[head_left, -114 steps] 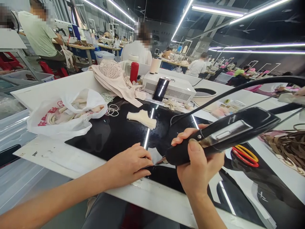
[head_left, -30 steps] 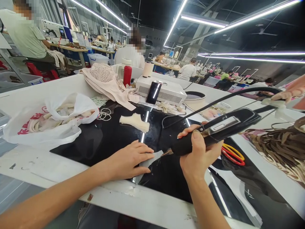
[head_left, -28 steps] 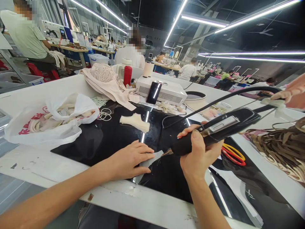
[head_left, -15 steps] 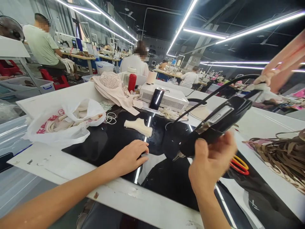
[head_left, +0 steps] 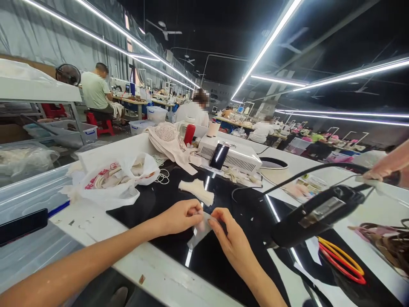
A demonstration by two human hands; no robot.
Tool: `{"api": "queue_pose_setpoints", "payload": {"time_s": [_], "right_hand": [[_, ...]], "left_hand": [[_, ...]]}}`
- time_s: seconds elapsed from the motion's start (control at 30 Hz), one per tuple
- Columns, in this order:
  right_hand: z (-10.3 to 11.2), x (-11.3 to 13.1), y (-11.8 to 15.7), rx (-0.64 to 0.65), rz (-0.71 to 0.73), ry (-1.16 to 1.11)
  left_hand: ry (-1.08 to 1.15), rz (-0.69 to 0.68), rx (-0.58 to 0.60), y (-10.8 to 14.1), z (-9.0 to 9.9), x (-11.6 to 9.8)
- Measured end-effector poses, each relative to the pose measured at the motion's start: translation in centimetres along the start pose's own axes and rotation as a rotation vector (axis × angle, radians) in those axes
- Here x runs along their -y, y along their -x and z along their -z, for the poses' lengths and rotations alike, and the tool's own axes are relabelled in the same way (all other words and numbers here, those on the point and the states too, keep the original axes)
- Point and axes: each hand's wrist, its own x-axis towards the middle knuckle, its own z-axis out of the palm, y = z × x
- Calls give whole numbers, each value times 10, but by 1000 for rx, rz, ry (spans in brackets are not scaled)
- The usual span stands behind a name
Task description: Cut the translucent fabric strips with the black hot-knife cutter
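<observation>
My left hand (head_left: 183,216) is closed, thumb against fingers, on the upper edge of a small translucent whitish sheet (head_left: 200,234). My right hand (head_left: 234,238) pinches the same sheet from the other side. The sheet's lower part hangs over the glossy black board (head_left: 220,277). Just beyond both hands lies a folded cream fabric piece (head_left: 196,190). To the right of my right hand, a black corded handheld tool (head_left: 316,217) hangs tilted from a pink strip (head_left: 391,160), its tip near the board.
Red and yellow looped handles (head_left: 343,260) lie at right, near brown straps (head_left: 383,243). A white plastic bag (head_left: 111,192) with fabric stands left. Behind are a phone (head_left: 219,156), a white vented box (head_left: 246,157), a red bottle (head_left: 189,134) and beige garments (head_left: 169,145). Several people sit farther off.
My right hand has let go of the black tool, which now hangs at right, and has moved left to the sheet. My left hand has lifted the sheet. The view has shifted.
</observation>
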Motion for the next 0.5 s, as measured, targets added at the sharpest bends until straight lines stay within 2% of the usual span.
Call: {"api": "queue_pose_setpoints", "payload": {"time_s": [0.23, 0.33, 0.5], "right_hand": [[-11, -8, -38, -111, -32, 16], [-18, -13, -56, -160, -65, 63], [-27, -20, -83, -201, -107, 214]], "left_hand": [[21, 50, -67, -29, 22, 12], [-93, 39, -153, -47, 35, 12], [-417, -11, -268, -75, 55, 10]]}}
